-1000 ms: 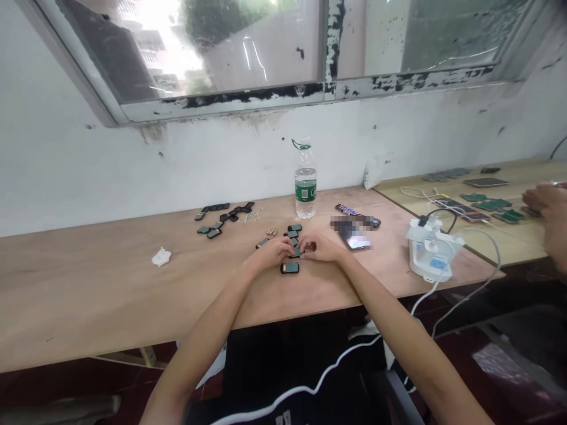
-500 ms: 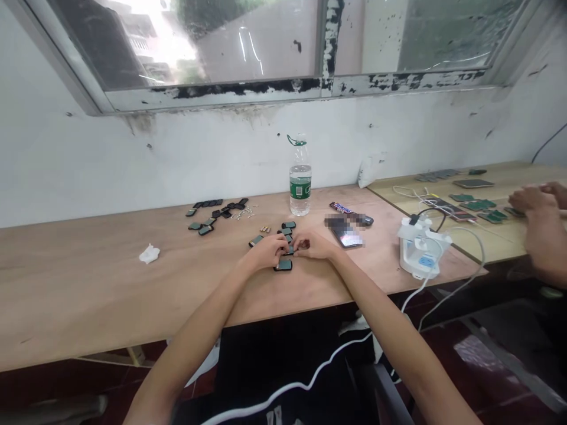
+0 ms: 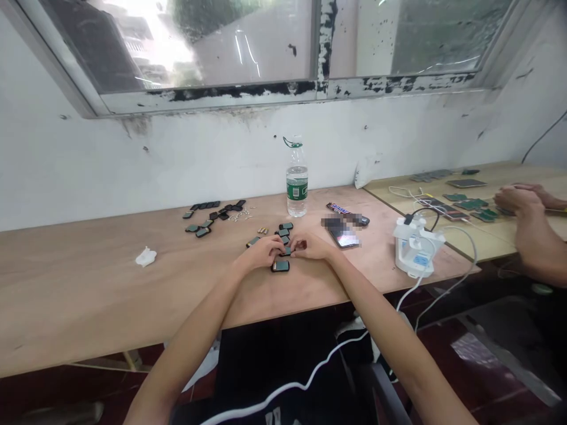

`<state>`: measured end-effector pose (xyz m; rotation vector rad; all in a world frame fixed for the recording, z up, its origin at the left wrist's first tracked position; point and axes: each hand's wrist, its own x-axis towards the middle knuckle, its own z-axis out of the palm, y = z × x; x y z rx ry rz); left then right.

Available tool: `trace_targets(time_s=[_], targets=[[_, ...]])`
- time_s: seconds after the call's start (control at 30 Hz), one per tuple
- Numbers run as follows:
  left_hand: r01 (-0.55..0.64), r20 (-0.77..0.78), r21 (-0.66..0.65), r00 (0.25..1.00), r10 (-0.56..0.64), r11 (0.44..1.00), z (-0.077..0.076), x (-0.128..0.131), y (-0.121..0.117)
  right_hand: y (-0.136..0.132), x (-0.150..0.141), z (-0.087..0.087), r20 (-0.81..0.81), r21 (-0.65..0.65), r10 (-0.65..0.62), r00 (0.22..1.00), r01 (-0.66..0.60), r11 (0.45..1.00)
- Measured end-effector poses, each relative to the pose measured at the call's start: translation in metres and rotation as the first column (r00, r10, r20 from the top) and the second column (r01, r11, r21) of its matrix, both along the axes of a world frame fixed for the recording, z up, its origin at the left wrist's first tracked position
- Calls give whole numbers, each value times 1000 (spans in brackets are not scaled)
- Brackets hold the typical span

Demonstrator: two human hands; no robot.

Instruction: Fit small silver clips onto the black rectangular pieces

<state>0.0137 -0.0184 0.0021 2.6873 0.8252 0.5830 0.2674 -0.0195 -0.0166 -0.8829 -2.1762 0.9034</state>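
Observation:
Between my two hands is a small black casing with a green circuit board (image 3: 286, 251), low over the wooden table. My left hand (image 3: 260, 252) is closed on its left side, thumb and fingers bent. From the right, my right hand (image 3: 311, 245) pinches at the same casing, its fingertips partly hidden. Just in front lies another black casing with a green board (image 3: 280, 266). Several similar casings (image 3: 284, 232) sit behind my hands, and one more casing (image 3: 253, 242) is by the left knuckles. Several brass-coloured cylindrical parts (image 3: 263, 231) lie behind it.
Black casings (image 3: 206, 206) and small light pieces (image 3: 241, 213) are at the back left, near crumpled tissue (image 3: 146, 257). A water bottle (image 3: 296, 186), snack bar (image 3: 339, 208), phone (image 3: 344, 233) and white power strip (image 3: 416, 251) with cables stand around. Another person's hands (image 3: 520, 198) are at right.
The whole view has shifted slightly. Both my hands stay at the same casing, with only small finger movement. The other person's hands have moved a little.

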Motion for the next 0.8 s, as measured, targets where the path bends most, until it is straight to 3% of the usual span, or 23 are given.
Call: trace_targets(time_s=[0.33,0.47,0.53,0.6,0.67,0.8], targets=[[-3,98,-126,995,15,992,3,0,0,1,0,-2,-7,8,9,1000,-9,1000],[-148,253,-148,950,183,978,5,-14,14,3,0,-4,-12,2,8,1000,-8,1000],[-317,341,-181,868,362,931,5,-31,26,4,0,-6,-7,2,-9,1000,9,1000],[-478,397,-232,748,531,847,3,-49,38,5,0,-7,-1,4,-8,1000,8,1000],[-577,394,-244,675,623,779,-1,-63,49,7,0,-9,0,-3,-2,1000,2,1000],[-665,260,-205,670,695,718,-9,-73,60,9,0,-11,-10,-20,-12,1000,12,1000]])
